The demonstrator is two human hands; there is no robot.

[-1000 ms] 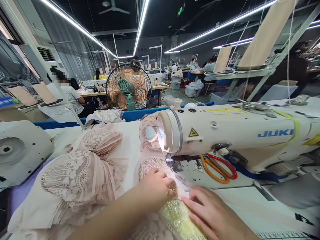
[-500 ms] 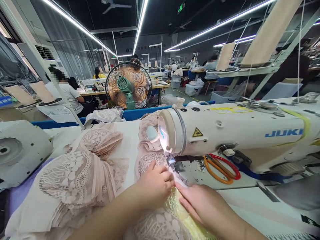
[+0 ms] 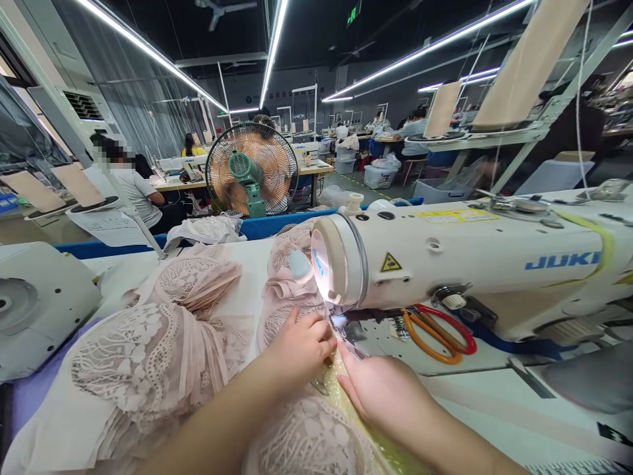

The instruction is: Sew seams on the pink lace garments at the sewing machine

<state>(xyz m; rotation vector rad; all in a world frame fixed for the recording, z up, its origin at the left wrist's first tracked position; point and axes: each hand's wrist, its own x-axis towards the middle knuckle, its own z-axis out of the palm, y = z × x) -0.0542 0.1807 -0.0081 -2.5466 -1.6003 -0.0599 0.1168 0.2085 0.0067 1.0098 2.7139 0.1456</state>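
A pale pink lace bra (image 3: pixel 306 429) lies under the head of a white sewing machine (image 3: pixel 445 257), one cup towards me and the other beyond my hands. My left hand (image 3: pixel 302 344) presses on it just before the lit needle area, fingers curled over the fabric edge. Close beside, my right hand (image 3: pixel 383 389) pinches the same edge between thumb and fingers. The needle itself is too small to make out. Shiny yellow material (image 3: pixel 341 389) shows beneath the bra between my hands.
Stacked pink lace bras (image 3: pixel 143 363) lie on the left, beside another white machine part (image 3: pixel 42 307). Orange-and-red-handled scissors (image 3: pixel 438 333) rest under the machine arm. Thread cones (image 3: pixel 442 109) stand above at right. A large fan (image 3: pixel 252 171) and a seated co-worker (image 3: pixel 131 188) are beyond.
The bra has shifted away from me and slightly left, and my hands have moved a little forward with it. The view has also shifted slightly.
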